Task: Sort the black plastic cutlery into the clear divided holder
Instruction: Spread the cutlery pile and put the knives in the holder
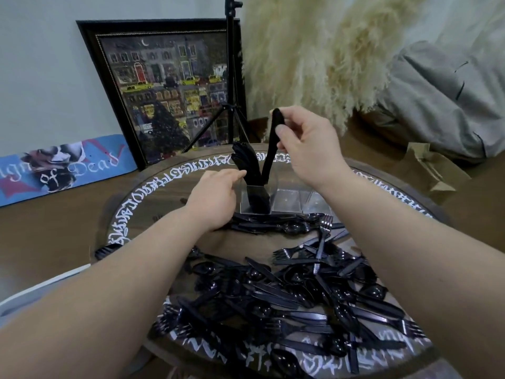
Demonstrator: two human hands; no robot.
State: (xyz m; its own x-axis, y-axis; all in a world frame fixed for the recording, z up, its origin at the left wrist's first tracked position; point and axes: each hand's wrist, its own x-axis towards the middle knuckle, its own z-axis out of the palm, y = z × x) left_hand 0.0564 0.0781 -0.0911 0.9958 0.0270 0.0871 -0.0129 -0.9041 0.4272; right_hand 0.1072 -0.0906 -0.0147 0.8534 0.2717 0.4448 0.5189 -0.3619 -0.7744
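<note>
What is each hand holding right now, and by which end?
The right hand pinches a black cutlery piece near its top end, its lower end in the clear holder. The left hand holds nothing visible.

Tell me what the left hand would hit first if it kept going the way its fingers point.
Probably the bundle of cutlery standing in the holder's leftmost compartment; the left hand fingers point at it, nearly touching, though depth is unclear.

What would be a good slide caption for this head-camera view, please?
Right hand lowers black cutlery into the clear divided holder; left hand steadies it.
</note>
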